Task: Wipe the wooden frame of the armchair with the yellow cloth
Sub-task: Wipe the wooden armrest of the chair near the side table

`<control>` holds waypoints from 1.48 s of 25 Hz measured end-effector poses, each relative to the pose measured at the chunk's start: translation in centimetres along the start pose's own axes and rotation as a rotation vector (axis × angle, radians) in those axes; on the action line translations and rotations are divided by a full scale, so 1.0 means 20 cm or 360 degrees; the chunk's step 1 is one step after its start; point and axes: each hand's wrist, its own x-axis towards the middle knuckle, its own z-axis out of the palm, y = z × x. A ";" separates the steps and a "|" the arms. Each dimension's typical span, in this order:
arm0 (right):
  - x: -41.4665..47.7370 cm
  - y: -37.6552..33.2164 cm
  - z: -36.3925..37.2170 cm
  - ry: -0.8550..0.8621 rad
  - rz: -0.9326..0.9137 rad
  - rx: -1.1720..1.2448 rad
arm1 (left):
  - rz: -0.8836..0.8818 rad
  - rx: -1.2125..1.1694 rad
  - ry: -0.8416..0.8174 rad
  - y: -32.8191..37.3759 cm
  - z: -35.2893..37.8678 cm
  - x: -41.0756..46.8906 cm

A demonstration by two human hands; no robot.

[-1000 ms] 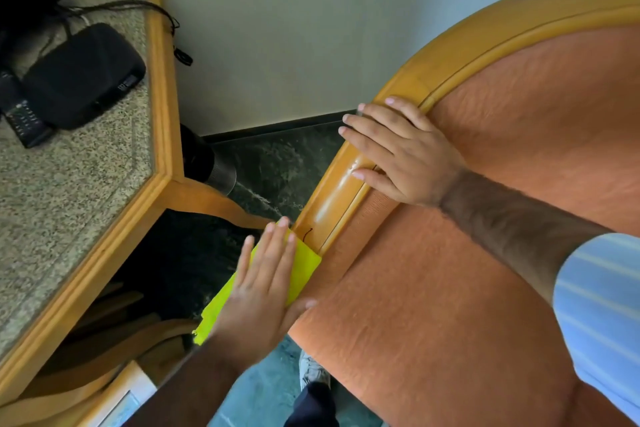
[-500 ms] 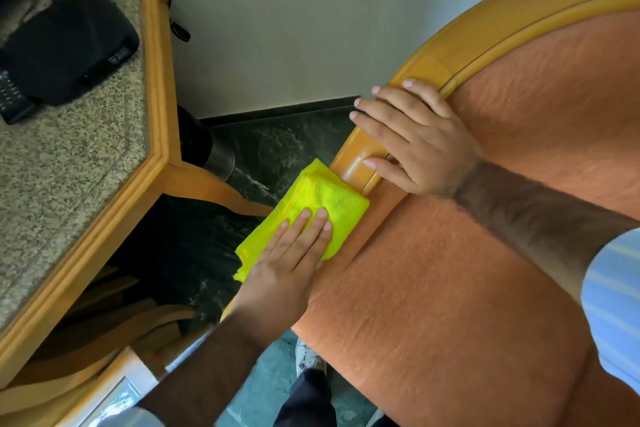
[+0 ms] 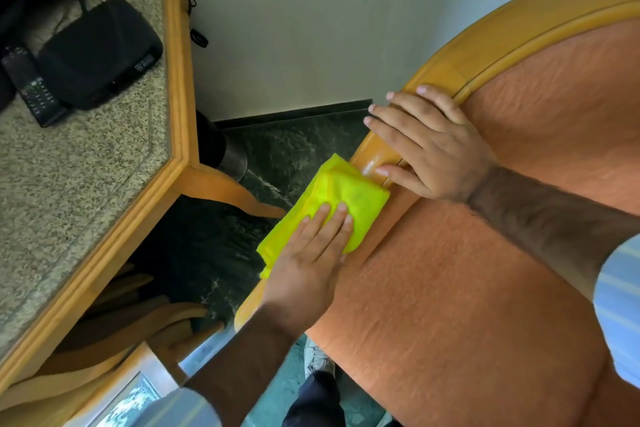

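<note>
The armchair has orange upholstery (image 3: 467,288) and a curved light wooden frame (image 3: 485,42) along its left and top edge. A folded yellow cloth (image 3: 349,191) lies over the frame at mid-height. My left hand (image 3: 308,260) presses flat on the cloth's lower part, fingers pointing up along the frame. My right hand (image 3: 429,146) rests on the frame just above the cloth, fingers spread over the wood, thumb near the cloth's top edge. Part of the frame under the cloth and hands is hidden.
A granite-topped table with wooden edging (image 3: 173,80) stands to the left, carrying a black box (image 3: 97,52), a remote (image 3: 33,87) and cables. A dark cylinder (image 3: 221,149) stands under the table by the wall. Dark green floor (image 3: 294,146) lies between. My shoe (image 3: 317,360) is below.
My left hand has slid the yellow cloth upward along the frame, from below the joint to just under my right hand. The right hand stays on the frame.
</note>
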 end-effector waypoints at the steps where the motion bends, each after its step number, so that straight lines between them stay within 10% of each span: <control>1: 0.00 -0.01 0.00 0.0003 -0.0001 -0.0008 | 0.0000 0.0005 0.0030 0.02 0.01 0.06; 9: 0.00 0.02 -0.01 -0.0043 0.0001 -0.0028 | 0.0042 0.0044 -0.0178 -0.18 -0.16 -0.52; 37: 0.01 -0.01 0.00 -0.0021 0.0027 -0.0006 | 0.0038 -0.0081 0.0041 -0.08 -0.03 -0.02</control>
